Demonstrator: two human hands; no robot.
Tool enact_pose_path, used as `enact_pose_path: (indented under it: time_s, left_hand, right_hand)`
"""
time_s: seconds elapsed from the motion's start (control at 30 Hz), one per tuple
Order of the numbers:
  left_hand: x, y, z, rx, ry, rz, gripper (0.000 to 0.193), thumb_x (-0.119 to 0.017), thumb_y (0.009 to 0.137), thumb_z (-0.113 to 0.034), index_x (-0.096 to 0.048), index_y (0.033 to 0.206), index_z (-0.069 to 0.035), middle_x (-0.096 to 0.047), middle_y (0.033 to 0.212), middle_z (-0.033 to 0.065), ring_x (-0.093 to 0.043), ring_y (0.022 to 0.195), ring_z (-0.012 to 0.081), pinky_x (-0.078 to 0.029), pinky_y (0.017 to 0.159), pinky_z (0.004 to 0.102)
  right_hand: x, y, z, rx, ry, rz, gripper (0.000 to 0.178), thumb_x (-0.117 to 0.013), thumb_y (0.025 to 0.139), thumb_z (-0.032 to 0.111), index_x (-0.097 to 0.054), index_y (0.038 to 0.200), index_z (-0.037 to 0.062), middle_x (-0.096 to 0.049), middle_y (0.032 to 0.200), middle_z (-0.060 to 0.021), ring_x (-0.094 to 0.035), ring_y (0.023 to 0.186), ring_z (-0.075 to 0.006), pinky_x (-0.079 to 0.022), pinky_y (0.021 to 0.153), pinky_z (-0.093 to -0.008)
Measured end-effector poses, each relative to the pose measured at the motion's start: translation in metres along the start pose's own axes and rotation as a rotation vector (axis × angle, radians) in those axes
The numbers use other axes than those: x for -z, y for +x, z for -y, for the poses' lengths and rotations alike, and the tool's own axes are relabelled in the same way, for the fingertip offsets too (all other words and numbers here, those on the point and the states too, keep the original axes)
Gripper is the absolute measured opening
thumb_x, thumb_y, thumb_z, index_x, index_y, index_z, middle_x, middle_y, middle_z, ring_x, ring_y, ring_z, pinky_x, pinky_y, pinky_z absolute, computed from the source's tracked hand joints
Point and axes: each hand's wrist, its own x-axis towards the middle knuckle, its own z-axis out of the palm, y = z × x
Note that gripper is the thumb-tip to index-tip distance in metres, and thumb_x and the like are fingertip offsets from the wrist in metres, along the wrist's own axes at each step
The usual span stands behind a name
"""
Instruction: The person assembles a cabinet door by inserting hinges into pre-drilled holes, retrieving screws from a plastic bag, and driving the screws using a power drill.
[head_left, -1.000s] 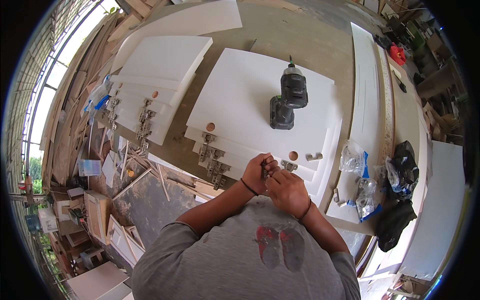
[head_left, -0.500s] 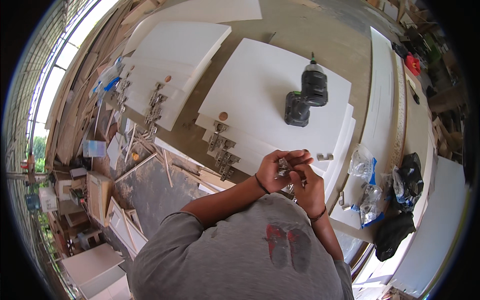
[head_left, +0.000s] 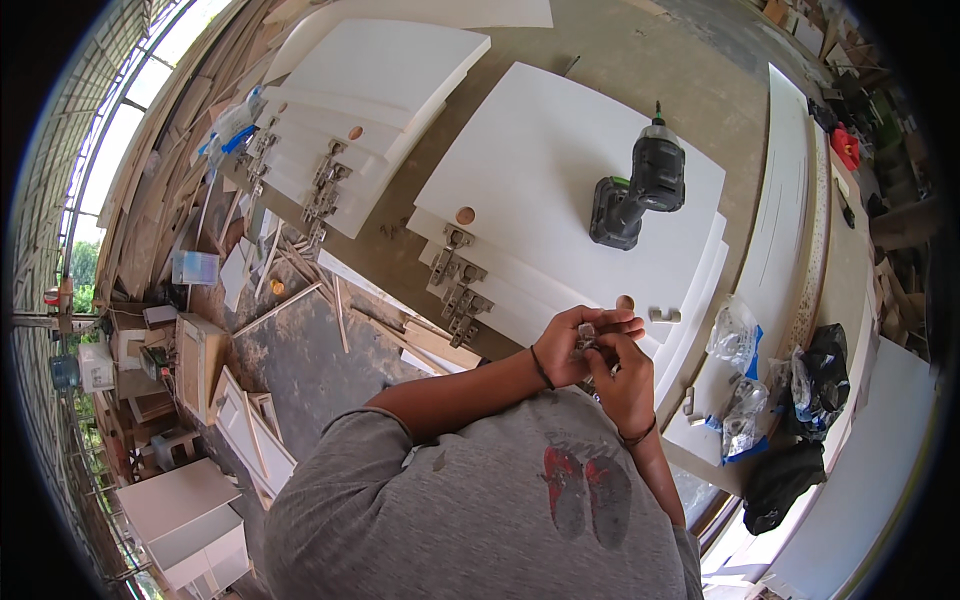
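Currently both hands, left hand (head_left: 570, 345) and right hand (head_left: 625, 385), pinch a small metal hinge (head_left: 585, 343), fingers closed, just off the stacked white panels' (head_left: 560, 170) near edge; drill (head_left: 635, 195) well beyond.

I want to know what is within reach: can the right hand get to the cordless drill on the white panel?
Probably yes: the drill lies uncovered, nothing between. But the right hand and left hand are busy with a small metal hinge.

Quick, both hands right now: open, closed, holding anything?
Left hand: closed on a small metal hinge.
Right hand: fingers pinched on the same metal hinge.
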Motion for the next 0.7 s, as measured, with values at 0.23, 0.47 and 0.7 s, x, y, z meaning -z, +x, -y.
enact_pose_path:
  time_s: [0.23, 0.47, 0.7]
  left_hand:
    - [0.026, 0.002, 0.005, -0.045, 0.072, -0.188, 0.028, -0.044, 0.091, -0.028, -0.056, 0.089, -0.002, -0.059, 0.09, 0.011, -0.056, 0.088, 0.0242, -0.045, 0.082, 0.038]
    - [0.035, 0.004, 0.009, -0.063, 0.202, -0.451, 0.03, -0.046, 0.092, -0.034, -0.052, 0.081, -0.007, -0.057, 0.076, 0.0081, -0.056, 0.072, 0.0229, -0.048, 0.07, 0.039]
    - [0.048, 0.01, 0.001, -0.054, 0.199, -0.433, 0.03, -0.046, 0.091, -0.031, -0.05, 0.071, -0.01, -0.05, 0.065, 0.0051, -0.053, 0.066, 0.021, -0.047, 0.064, 0.0365]
  right_hand:
    - [-0.003, -0.005, -0.005, 0.005, -0.009, 0.002, 0.026, -0.062, 0.078, 0.003, -0.057, 0.102, -0.0063, -0.065, 0.081, -0.0171, -0.066, 0.071, -0.0235, -0.05, 0.065, -0.0304]
    - [-0.002, -0.011, -0.009, -0.031, 0.001, 0.067, 0.029, -0.061, 0.08, 0.005, -0.057, 0.106, -0.0058, -0.066, 0.086, -0.0189, -0.066, 0.074, -0.0234, -0.05, 0.066, -0.0299]
    - [0.001, -0.012, -0.015, 0.017, 0.025, 0.015, 0.023, -0.062, 0.079, 0.012, -0.061, 0.1, 0.0025, -0.065, 0.084, -0.0151, -0.064, 0.067, -0.0277, -0.05, 0.06, -0.0359]
